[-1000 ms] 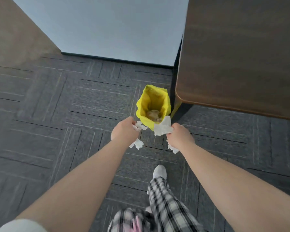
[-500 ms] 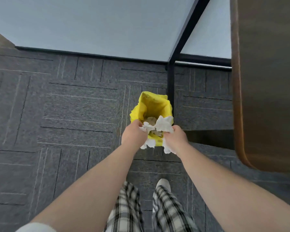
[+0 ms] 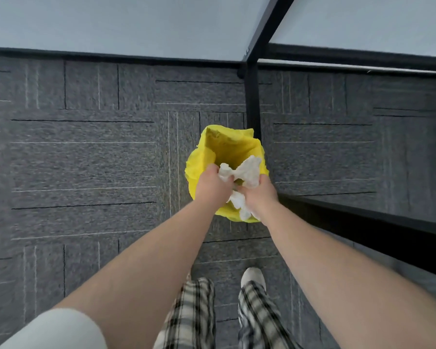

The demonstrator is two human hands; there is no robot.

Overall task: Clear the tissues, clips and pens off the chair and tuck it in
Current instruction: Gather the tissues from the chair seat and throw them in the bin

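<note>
Tissues (image 3: 247, 171) scrunched up tight in both fists, left hand (image 3: 213, 188) and right hand (image 3: 258, 195) pressed together right over the near rim of the yellow-lined bin (image 3: 227, 144), probably so nothing misses and lands on the carpet (image 3: 86, 159).

Both arms reach forward, left hand (image 3: 213, 188) and right hand (image 3: 261, 195) clenched together.

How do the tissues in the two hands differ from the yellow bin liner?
The tissues are white and crumpled into small wads; the bin liner is bright yellow and spread open. The tissues are clutched by the left hand and right hand; the liner stands on the carpet. Both look thin and wrinkled.
</note>
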